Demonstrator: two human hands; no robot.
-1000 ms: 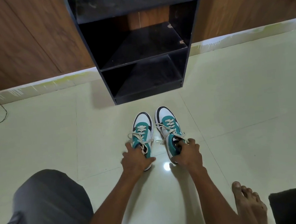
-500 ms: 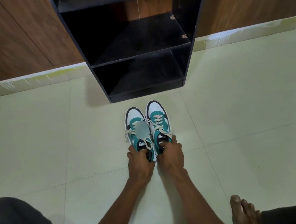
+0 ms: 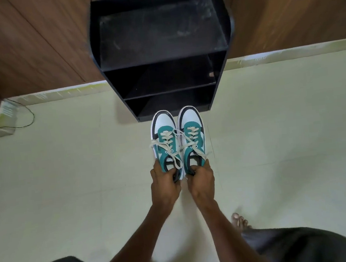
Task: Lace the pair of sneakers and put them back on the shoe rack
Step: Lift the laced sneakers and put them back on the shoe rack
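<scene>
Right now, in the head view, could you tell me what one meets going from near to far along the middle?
Left hand and right hand → pair of sneakers → shoe rack → wooden wall.

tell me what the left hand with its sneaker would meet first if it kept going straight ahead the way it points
Probably the shoe rack: the left hand holds the left sneaker toe-first toward its lowest opening, with only bare floor between. Depth is unclear, so the toe could clip the bottom front edge rather than pass inside.

sneakers side by side: left sneaker [image 3: 165,141], right sneaker [image 3: 192,137]; toes toward shoe rack [image 3: 160,46] just behind; hands at heels.
</scene>
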